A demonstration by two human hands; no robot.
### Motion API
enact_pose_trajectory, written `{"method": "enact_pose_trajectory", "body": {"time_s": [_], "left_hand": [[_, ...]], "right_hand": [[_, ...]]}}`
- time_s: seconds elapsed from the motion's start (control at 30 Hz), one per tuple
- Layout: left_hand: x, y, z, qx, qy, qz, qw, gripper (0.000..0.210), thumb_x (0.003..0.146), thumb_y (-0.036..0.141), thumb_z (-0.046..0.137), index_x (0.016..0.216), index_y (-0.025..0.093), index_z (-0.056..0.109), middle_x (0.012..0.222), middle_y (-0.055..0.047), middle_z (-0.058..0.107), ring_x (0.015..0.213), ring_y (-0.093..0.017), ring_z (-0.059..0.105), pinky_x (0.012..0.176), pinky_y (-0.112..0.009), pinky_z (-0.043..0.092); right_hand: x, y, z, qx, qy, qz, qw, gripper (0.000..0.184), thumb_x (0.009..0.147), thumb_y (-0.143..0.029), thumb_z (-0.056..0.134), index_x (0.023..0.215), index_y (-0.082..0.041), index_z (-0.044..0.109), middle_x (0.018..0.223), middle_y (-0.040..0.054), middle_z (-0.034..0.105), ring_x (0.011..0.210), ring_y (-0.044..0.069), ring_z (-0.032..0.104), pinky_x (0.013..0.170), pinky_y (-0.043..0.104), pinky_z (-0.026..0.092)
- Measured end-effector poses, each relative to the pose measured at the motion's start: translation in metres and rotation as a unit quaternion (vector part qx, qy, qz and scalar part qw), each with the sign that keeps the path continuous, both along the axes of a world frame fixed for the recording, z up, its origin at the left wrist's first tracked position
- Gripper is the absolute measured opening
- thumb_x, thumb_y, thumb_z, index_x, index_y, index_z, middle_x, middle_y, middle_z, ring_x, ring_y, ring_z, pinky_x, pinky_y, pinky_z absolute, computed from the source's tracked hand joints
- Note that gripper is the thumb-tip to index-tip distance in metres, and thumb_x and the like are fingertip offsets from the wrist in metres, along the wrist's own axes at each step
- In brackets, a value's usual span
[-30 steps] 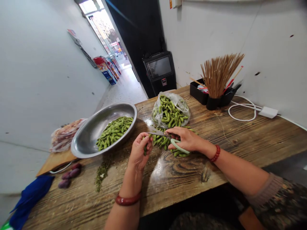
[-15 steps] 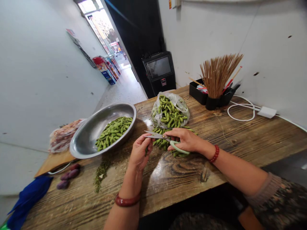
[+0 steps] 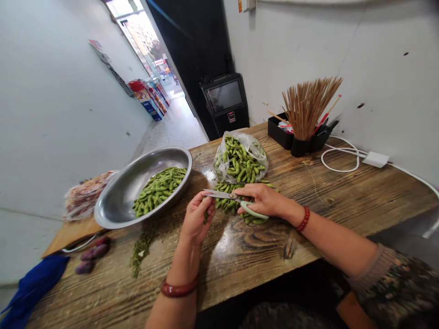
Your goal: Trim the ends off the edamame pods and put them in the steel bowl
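Observation:
My right hand point(image 3: 262, 199) grips a pair of scissors point(image 3: 252, 209) with pale green handles. Their blades point left and look closed together, with the tips at the fingers of my left hand point(image 3: 197, 217). That hand pinches an edamame pod point(image 3: 206, 216), mostly hidden by the fingers. Behind and under the scissors lies a loose pile of edamame pods point(image 3: 226, 204) on the table. A clear plastic bag point(image 3: 222, 170) full of pods stands just beyond the pile. To the left, a steel basin point(image 3: 113, 201) holds more pods point(image 3: 159, 187).
Trimmed green scraps point(image 3: 140, 251) lie before the basin. Several purple-red oval items point(image 3: 92, 256), a blue cloth point(image 3: 37, 283) and a bagged pinkish item point(image 3: 84, 196) are at the left. Skewers point(image 3: 310, 107) stand in a black holder point(image 3: 300, 146), near a white cable point(image 3: 339, 169).
The scissor blades, parted before, have come together at my left fingertips. Both hands keep nearly the same place; the whole view has shifted slightly.

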State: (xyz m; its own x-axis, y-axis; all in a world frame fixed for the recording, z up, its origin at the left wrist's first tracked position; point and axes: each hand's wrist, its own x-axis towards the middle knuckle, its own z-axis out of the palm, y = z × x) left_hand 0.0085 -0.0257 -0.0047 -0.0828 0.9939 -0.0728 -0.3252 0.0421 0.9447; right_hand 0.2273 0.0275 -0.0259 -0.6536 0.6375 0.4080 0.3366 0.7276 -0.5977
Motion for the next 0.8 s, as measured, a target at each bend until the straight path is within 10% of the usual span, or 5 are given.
{"method": "enact_pose_trajectory", "body": {"time_s": [0.27, 0.53, 0.7, 0.8], "left_hand": [[0.003, 0.003, 0.001, -0.036, -0.004, -0.001, 0.999, 0.016, 0.072, 0.022, 0.071, 0.079, 0.014, 0.059, 0.059, 0.005, 0.044, 0.044, -0.003, 0.032, 0.035, -0.012, 0.023], [0.0, 0.007, 0.0, -0.052, -0.003, -0.003, 0.999, 0.023, 0.074, 0.03, 0.068, 0.069, 0.016, 0.05, 0.069, 0.003, 0.052, 0.045, -0.004, 0.039, 0.034, -0.014, 0.023], [0.009, 0.01, -0.01, -0.023, 0.2, -0.005, 0.98, 0.017, 0.072, 0.029, 0.069, 0.082, 0.018, 0.061, 0.063, 0.004, 0.055, 0.046, -0.007, 0.043, 0.04, -0.018, 0.027], [0.016, 0.014, -0.019, 0.068, 0.388, 0.005, 0.919, 0.01, 0.073, 0.026, 0.065, 0.079, 0.018, 0.068, 0.065, 0.001, 0.06, 0.058, -0.012, 0.05, 0.056, -0.024, 0.038]], "right_hand": [[-0.001, -0.001, -0.001, 0.053, -0.056, -0.035, 0.996, 0.044, 0.079, -0.039, 0.071, 0.118, -0.021, 0.064, 0.085, 0.0053, 0.065, 0.075, 0.016, 0.06, 0.065, 0.023, 0.042], [-0.001, 0.012, -0.006, -0.021, 0.111, -0.093, 0.989, 0.044, 0.075, -0.037, 0.075, 0.114, -0.017, 0.068, 0.099, 0.0083, 0.072, 0.079, 0.017, 0.066, 0.076, 0.027, 0.052], [0.0, 0.013, -0.004, -0.037, 0.142, -0.116, 0.982, 0.046, 0.073, -0.037, 0.076, 0.114, -0.017, 0.068, 0.106, 0.0088, 0.072, 0.091, 0.02, 0.069, 0.084, 0.03, 0.053], [-0.001, 0.012, -0.004, -0.032, 0.135, -0.107, 0.984, 0.044, 0.073, -0.036, 0.076, 0.112, -0.016, 0.069, 0.105, 0.0091, 0.072, 0.092, 0.021, 0.069, 0.085, 0.031, 0.054]]}}
